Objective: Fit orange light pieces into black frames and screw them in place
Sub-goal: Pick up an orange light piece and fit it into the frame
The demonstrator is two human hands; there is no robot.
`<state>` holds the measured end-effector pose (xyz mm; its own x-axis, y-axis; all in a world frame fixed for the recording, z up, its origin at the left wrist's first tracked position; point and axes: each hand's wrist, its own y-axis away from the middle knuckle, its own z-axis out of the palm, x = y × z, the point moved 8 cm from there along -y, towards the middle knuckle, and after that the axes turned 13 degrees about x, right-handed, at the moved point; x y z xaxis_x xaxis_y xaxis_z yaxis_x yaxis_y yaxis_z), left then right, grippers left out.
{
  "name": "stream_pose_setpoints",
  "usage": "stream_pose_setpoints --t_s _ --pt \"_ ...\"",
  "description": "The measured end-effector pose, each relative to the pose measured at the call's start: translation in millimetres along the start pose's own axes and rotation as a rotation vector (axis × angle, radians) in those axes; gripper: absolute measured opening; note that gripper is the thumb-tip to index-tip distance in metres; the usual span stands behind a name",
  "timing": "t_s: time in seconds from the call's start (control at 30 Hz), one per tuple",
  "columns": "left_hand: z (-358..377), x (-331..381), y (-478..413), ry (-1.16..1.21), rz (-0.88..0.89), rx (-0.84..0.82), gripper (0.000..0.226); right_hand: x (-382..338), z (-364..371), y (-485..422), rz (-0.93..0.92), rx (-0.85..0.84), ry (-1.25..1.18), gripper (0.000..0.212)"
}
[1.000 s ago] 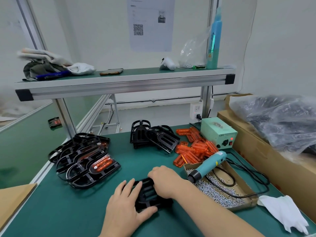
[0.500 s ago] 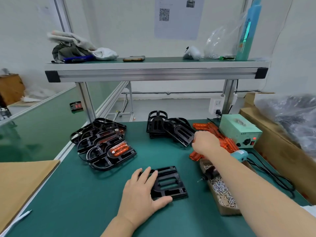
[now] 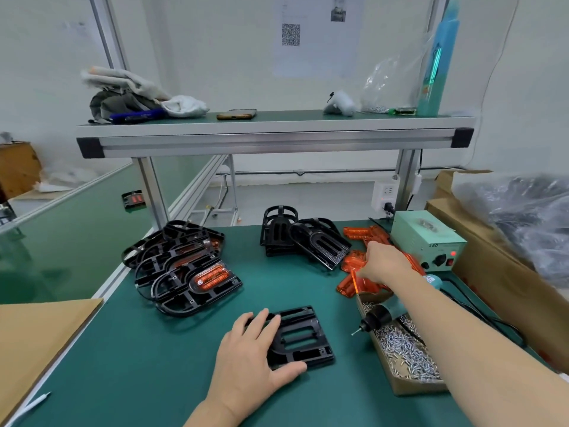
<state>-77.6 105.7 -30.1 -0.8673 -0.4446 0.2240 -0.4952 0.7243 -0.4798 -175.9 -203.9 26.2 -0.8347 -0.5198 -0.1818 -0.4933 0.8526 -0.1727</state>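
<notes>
A black frame (image 3: 303,337) lies flat on the green mat near the front. My left hand (image 3: 249,355) rests on its left side, fingers spread and thumb along its front edge. My right hand (image 3: 380,261) is stretched out to the pile of orange light pieces (image 3: 351,286) at the right and pinches one orange piece (image 3: 354,280) by its edge. At the back centre stand several empty black frames (image 3: 303,240). A stack of frames with orange pieces fitted (image 3: 187,268) lies at the left.
A teal electric screwdriver (image 3: 381,315) lies across a cardboard box of screws (image 3: 406,352) under my right forearm. Its green power supply (image 3: 428,238) stands at the back right with cables. Cardboard boxes line the right edge. A brown sheet (image 3: 40,334) lies at the left. A shelf spans overhead.
My right hand left the black frame and reached right to the orange pile, where it now pinches a piece. My left hand stayed on the frame. The view shifted left.
</notes>
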Motion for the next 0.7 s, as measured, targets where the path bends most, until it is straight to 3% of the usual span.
stream_pose_setpoints --t_s 0.1,0.27,0.4,0.5,0.7 --pt "-2 0 -1 0.002 -0.004 0.014 0.094 1 -18 1 0.027 0.062 -0.12 0.058" --pt "6 -3 -1 0.008 -0.005 -0.022 0.107 1 -41 15 -0.004 0.112 -0.496 0.042" --pt "4 -1 -5 0.023 0.046 -0.061 0.107 -12 -52 41 -0.083 -0.011 -0.978 0.034" --pt "-5 5 -16 0.059 0.039 -0.048 0.103 -22 -57 61 -0.142 -0.096 -1.157 0.036" --pt "-56 32 -62 0.453 -0.091 0.136 0.066 -42 -60 92 -0.224 -0.211 -1.373 0.041"
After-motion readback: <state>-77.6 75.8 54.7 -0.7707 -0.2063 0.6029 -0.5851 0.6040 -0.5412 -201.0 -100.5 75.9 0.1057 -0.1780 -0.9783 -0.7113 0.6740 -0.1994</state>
